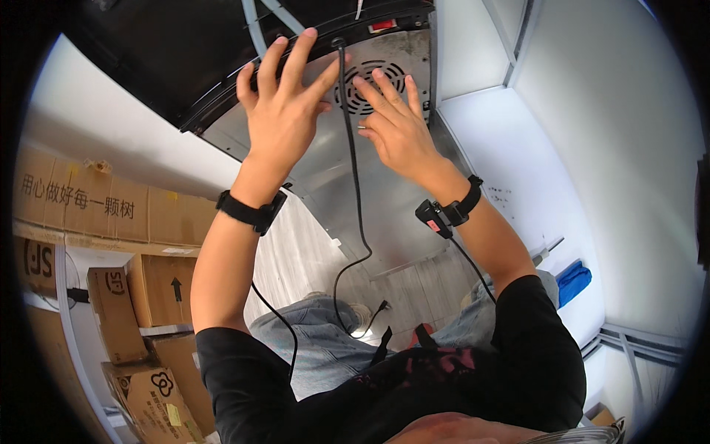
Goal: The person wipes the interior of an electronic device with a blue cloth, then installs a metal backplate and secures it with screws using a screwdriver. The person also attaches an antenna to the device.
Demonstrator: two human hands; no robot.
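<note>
We look down on two bare hands at the top of a metal-sided unit (325, 174), its black rim (222, 103) crossing the upper part of the view and a red switch (382, 27) set near its right end. The left hand (285, 115) is spread wide, fingertips over the rim, index finger reaching toward a black cable (356, 170). The right hand (403, 137) is also spread, its fingers over the round slotted vent (356, 102); whether either hand presses on the surface, we cannot tell.

The cable begins at the rim between the hands, its long axis running down toward the wearer. It kinks low over the metal, swings left, then curls back to a plug (384, 305) (pointing right and slightly away from the wearer) near the knees.

We find print at left: a line of large dark characters along a long cardboard box (111, 201), an upward arrow on a brown carton (176, 292) below it, and a dark lobed emblem on a lower carton (151, 407). Faint dark marks show on the white panel (532, 155) at right. The device (434, 220) on the right wrist bears a small red label, its lettering too small for us to read.
</note>
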